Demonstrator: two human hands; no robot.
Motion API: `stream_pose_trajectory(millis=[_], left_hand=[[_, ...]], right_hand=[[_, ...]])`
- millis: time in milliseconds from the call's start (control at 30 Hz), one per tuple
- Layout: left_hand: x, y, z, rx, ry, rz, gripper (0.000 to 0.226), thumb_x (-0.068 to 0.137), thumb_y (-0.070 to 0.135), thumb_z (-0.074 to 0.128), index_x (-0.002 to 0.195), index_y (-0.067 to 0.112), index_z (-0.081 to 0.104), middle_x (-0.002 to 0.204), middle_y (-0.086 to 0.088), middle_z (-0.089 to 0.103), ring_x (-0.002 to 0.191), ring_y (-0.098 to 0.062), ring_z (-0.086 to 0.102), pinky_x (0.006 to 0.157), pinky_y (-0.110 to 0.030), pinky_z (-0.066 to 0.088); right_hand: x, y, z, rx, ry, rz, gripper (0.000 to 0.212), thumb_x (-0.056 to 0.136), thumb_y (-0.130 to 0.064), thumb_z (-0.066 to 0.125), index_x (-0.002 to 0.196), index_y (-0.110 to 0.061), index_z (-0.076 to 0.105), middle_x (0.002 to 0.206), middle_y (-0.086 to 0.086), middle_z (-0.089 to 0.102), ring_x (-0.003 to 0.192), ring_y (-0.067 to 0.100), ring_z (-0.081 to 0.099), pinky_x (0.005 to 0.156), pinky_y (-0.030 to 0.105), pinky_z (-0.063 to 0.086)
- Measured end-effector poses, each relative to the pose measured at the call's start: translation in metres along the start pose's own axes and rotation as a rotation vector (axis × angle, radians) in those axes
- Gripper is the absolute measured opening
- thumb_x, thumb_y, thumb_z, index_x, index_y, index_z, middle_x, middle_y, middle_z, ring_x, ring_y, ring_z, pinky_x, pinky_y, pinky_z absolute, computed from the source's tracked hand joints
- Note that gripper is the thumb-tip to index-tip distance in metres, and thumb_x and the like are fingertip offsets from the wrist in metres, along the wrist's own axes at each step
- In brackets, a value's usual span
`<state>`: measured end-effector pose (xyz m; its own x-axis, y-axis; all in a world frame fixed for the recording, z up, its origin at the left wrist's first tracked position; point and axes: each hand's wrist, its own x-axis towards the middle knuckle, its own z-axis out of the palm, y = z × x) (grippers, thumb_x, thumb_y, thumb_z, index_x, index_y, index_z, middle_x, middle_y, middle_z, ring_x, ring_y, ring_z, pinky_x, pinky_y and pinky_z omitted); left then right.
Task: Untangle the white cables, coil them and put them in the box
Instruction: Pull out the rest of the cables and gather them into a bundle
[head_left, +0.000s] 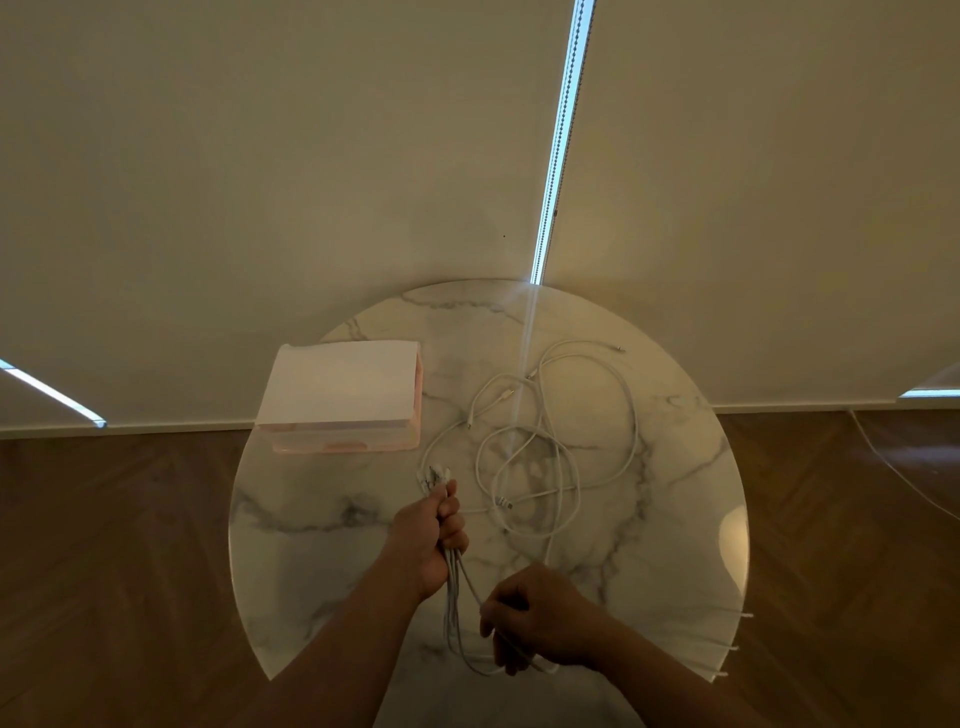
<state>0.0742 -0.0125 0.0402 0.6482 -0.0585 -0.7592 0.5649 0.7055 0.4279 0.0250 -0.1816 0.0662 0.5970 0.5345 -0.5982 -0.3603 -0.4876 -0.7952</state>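
White cables (543, 441) lie tangled past both hands. The left hand (426, 535), nearer the box (337, 395), squeezes their ends. The right hand (540, 618) grips them lower down.

Work surface: round marble-pattern tbl (675, 519), white w/ grey veins, standing on a wood floor (130, 545). On the tbl, far-left from you: 1 rectangular box (343, 395), white top, pink sides, resting flat. To the R of the box, centre-to-right area: white cables (519, 427), lying loose in overlapping loops directly on the top, apart from the box. One plug end (621, 349) lies near the far edge. Another connector (504, 501) lies approx. mid-tbl, among the loops.
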Motion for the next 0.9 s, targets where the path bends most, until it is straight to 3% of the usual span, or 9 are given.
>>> stream_pose_trajectory(millis=[167, 267, 333, 433, 533, 633, 733, 833, 900], left_hand=[[-0.001, 0.010, 0.004, -0.034, 0.010, 0.020, 0.032, 0.105, 0.019, 0.032, 0.078, 0.015, 0.048, 0.047, 0.007, 0.033, 0.033, -0.006, 0.024, 0.032, -0.019, 0.022], [-0.003, 0.012, 0.008, -0.063, 0.011, 0.023, 0.033, 0.105, 0.019, 0.030, 0.076, 0.015, 0.045, 0.045, 0.007, 0.031, 0.032, -0.005, 0.023, 0.030, -0.018, 0.021], [-0.003, 0.012, 0.011, -0.085, 0.003, 0.023, 0.034, 0.105, 0.018, 0.029, 0.075, 0.016, 0.044, 0.044, 0.003, 0.030, 0.031, -0.004, 0.022, 0.029, -0.018, 0.020], [-0.003, 0.016, 0.013, -0.121, -0.002, 0.038, 0.035, 0.104, 0.017, 0.028, 0.074, 0.016, 0.043, 0.043, 0.004, 0.029, 0.031, -0.004, 0.021, 0.028, -0.018, 0.018], [-0.004, 0.023, 0.007, -0.158, 0.010, 0.059, 0.036, 0.105, 0.017, 0.026, 0.072, 0.015, 0.041, 0.042, 0.008, 0.029, 0.029, -0.004, 0.021, 0.028, -0.017, 0.017], [-0.006, 0.033, -0.003, -0.199, 0.035, 0.078, 0.037, 0.105, 0.018, 0.025, 0.071, 0.017, 0.038, 0.040, 0.008, 0.027, 0.027, -0.003, 0.020, 0.029, -0.016, 0.015], [-0.006, 0.042, -0.016, -0.198, 0.066, 0.114, 0.036, 0.105, 0.017, 0.025, 0.071, 0.017, 0.038, 0.039, 0.008, 0.026, 0.026, -0.003, 0.020, 0.029, -0.017, 0.014], [-0.007, 0.046, -0.031, -0.159, 0.105, 0.155, 0.036, 0.104, 0.016, 0.026, 0.071, 0.017, 0.040, 0.039, 0.010, 0.027, 0.027, -0.003, 0.020, 0.030, -0.016, 0.013], [-0.008, 0.046, -0.039, -0.144, 0.133, 0.170, 0.036, 0.104, 0.016, 0.026, 0.070, 0.017, 0.039, 0.039, 0.010, 0.027, 0.028, -0.004, 0.020, 0.031, -0.016, 0.013]], right_hand=[[0.004, 0.010, 0.009, 0.049, 0.085, 0.071, 0.033, 0.089, -0.036, 0.065, 0.101, -0.006, 0.056, 0.087, 0.008, 0.068, 0.071, 0.030, 0.072, 0.059, 0.041, 0.060], [0.014, 0.011, 0.013, -0.096, 0.131, 0.035, 0.052, 0.082, -0.056, 0.065, 0.119, -0.020, 0.053, 0.111, 0.001, 0.058, 0.079, 0.024, 0.071, 0.052, 0.033, 0.058], [0.022, 0.008, 0.015, -0.287, 0.109, -0.021, 0.059, 0.082, -0.062, 0.061, 0.124, -0.022, 0.053, 0.118, -0.004, 0.054, 0.085, 0.018, 0.066, 0.061, 0.030, 0.056], [0.030, 0.003, 0.022, -0.345, 0.048, -0.070, 0.030, 0.082, -0.055, 0.066, 0.101, -0.033, 0.061, 0.103, -0.008, 0.062, 0.079, 0.008, 0.060, 0.066, 0.017, 0.050], [0.035, 0.011, 0.026, -0.344, 0.080, -0.117, 0.018, 0.080, -0.048, 0.068, 0.072, -0.034, 0.059, 0.084, -0.009, 0.066, 0.076, 0.006, 0.060, 0.076, 0.029, 0.051], [0.032, 0.022, 0.022, -0.366, 0.118, -0.192, 0.015, 0.081, -0.044, 0.068, 0.083, -0.031, 0.063, 0.083, -0.014, 0.061, 0.079, 0.001, 0.057, 0.075, 0.023, 0.046], [0.023, 0.035, 0.013, -0.308, 0.250, -0.241, 0.030, 0.079, -0.046, 0.069, 0.105, -0.032, 0.062, 0.091, -0.022, 0.057, 0.081, -0.008, 0.053, 0.073, 0.009, 0.038], [0.011, 0.038, -0.003, -0.182, 0.300, -0.224, 0.007, 0.086, -0.031, 0.067, 0.086, -0.024, 0.070, 0.066, -0.010, 0.063, 0.059, 0.000, 0.054, 0.061, 0.017, 0.043], [0.003, 0.036, -0.018, -0.226, 0.278, -0.206, 0.014, 0.089, -0.023, 0.066, 0.075, -0.022, 0.071, 0.050, -0.010, 0.056, 0.048, 0.001, 0.048, 0.054, 0.016, 0.039]])
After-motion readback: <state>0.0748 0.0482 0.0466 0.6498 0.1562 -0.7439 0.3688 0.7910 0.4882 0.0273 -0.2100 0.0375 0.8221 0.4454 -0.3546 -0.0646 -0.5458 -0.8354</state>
